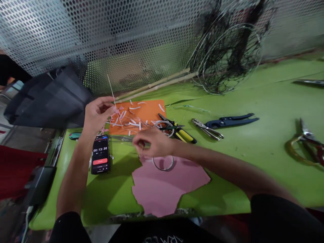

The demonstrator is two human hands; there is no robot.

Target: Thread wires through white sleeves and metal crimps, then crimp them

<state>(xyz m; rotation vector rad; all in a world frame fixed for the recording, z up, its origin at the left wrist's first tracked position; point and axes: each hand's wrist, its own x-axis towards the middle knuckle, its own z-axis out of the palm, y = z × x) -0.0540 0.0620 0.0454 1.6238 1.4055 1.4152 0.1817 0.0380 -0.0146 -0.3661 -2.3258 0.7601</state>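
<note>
My left hand is raised over the left end of an orange mat, its thumb and fingers pinched on a thin white stick that points up. Small pink scraps show by the fingertips. My right hand hovers between the mat and a torn-edged pink sheet, fingers curled into a pinch; what they hold, if anything, is too blurred to make out. A roll of tape rests on the pink sheet. White paper strips lie scattered over the mat.
Yellow-handled pliers, metal pliers, a dark blue tool and scissors lie to the right. A phone showing a timer is at left. Behind stand a perforated panel and a wire-hooped black net.
</note>
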